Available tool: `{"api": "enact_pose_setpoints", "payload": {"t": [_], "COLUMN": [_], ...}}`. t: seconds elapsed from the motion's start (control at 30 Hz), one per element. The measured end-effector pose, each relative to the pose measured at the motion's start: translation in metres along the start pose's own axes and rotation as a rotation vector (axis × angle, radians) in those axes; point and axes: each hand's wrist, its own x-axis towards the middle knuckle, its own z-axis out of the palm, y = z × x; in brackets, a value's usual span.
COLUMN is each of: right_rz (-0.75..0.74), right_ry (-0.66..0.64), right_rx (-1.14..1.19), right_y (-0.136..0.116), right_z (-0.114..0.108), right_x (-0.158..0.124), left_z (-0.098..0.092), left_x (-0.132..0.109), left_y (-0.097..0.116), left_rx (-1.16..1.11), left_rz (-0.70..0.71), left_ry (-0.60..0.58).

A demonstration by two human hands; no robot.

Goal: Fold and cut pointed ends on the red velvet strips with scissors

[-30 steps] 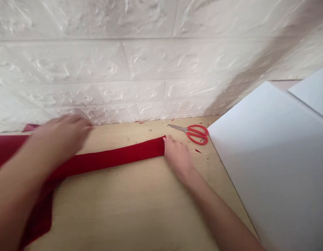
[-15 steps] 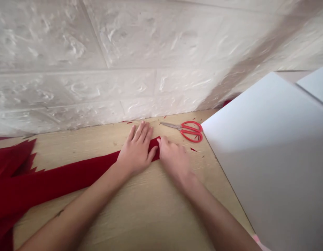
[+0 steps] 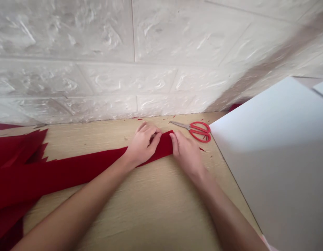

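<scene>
The bench [image 3: 140, 209] is pale yellowish wood with faint grain, pushed up against a wall [image 3: 98, 42] moulded to look like white brick, its blocks rough and glossy. A brownish band of shadow slants down the wall on the right. Over on that side a large smooth white panel [image 3: 276, 157] covers the bench's edge, its left corner pointing at the scissors [image 3: 200, 131], and a bit of dark red fabric [image 3: 236, 106] shows behind it, near the wall.

The red strip of cloth [image 3: 85, 165] lies flat on the bench. Its long axis runs from low on the left, beside and over a heap of red cloth [image 3: 25, 150] with jagged edges, to higher on the right, so the squared right end sits nearer the wall and points toward the scissors' handles. The scissors' blades face left, their red loops to the right, with small red scraps [image 3: 202, 149] about them.

The person's right hand [image 3: 187, 150] has its grip closed on the strip's right end, thumb uppermost. The left hand [image 3: 144, 141] rests across the strip just beside it, fingers curled and thumb near the fingertips; whether that grip pinches any cloth, I can't tell.
</scene>
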Motion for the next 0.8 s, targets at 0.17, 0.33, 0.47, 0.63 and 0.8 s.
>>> {"api": "enact_pose_setpoints", "payload": {"t": [0.17,0.33,0.47,0.63,0.8], "right_rz": [-0.007,-0.003,0.02,0.02,0.017], "right_ry": [0.005,0.013,0.022,0.028,-0.011], "right_rx": [0.127,0.233,0.301,0.306,0.271], "right_y": [0.005,0.009,0.012,0.014,0.012], "right_z": [0.002,0.007,0.008,0.008,0.011], "right_x": [-0.003,-0.003,-0.003,-0.003,-0.003], "left_z": [0.004,0.002,-0.009,-0.012,0.0], "left_x": [0.0,-0.003,0.008,0.025,0.022], "left_y": [-0.001,0.008,0.02,0.021,0.012], "left_rx": [0.082,0.268,0.383,0.412,0.464], "left_rz": [0.04,0.034,-0.004,0.086,0.136], "left_ry": [0.03,-0.025,-0.136,-0.271,-0.255]}}
